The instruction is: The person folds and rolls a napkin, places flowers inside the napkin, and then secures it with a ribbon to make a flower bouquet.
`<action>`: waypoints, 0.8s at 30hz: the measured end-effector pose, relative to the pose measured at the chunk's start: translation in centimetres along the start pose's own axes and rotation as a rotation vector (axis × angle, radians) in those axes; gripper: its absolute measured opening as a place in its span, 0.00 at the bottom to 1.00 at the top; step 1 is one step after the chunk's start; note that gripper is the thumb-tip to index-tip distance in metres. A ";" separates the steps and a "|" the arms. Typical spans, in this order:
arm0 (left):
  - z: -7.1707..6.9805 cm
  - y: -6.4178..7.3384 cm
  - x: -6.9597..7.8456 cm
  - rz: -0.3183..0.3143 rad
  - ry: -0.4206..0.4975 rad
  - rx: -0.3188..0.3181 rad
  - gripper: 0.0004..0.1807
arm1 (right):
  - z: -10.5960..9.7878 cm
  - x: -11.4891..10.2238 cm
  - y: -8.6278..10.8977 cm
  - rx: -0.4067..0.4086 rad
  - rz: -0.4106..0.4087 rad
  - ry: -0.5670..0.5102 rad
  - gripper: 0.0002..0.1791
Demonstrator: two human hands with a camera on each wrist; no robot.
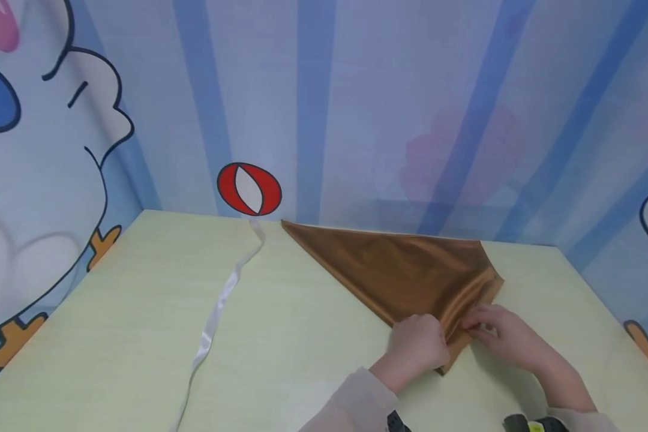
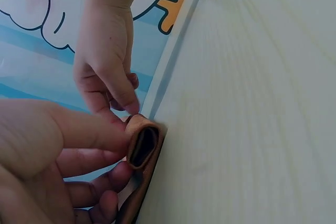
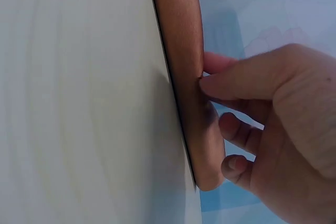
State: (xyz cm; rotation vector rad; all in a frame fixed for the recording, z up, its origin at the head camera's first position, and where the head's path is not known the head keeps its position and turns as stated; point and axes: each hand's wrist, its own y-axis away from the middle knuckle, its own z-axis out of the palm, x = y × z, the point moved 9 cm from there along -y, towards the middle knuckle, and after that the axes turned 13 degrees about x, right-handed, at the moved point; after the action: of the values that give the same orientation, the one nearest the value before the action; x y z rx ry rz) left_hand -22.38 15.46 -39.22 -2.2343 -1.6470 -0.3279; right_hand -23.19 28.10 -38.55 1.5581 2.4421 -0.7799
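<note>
Blue-striped walls [image 1: 261,90] back a pale tabletop [image 1: 113,336]: white ribbon [image 1: 215,318] at left, then a brown satiny cloth [image 1: 389,267] — light, limp, probably slippery (best pinched through its layered fold). Left hand [image 1: 418,345] pinches its near end, right hand [image 1: 504,337] its right side.

white ribbon [image 1: 205,342] on pale table [image 1: 113,336] | red-white ball print [image 1: 249,189] | blue striped backdrop [image 1: 259,90]

The cloth [image 1: 378,264] was brown, the ribbon [image 1: 209,330] white, the table [image 1: 113,342] pale yellow, the wall [image 1: 259,108] striped in two blues
</note>
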 end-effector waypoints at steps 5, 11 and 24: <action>0.3 0.1 0.0 -0.005 -0.012 -0.018 0.23 | 0.3 0.0 0.2 -0.035 -0.017 0.004 0.12; 0.7 0.0 0.6 0.016 -0.082 -0.007 0.15 | 0.3 -0.4 0.4 -0.036 -0.046 0.047 0.11; 0.4 1.2 0.6 0.079 -0.073 -0.117 0.22 | 0.4 -2.3 0.5 -0.133 -0.179 -0.083 0.07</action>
State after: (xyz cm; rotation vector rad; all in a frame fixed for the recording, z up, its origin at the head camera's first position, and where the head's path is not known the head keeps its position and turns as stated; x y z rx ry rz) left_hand -21.07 15.82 -39.55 -2.4167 -1.6081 -0.3341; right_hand -21.73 26.24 -38.16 1.2500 2.5396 -0.6785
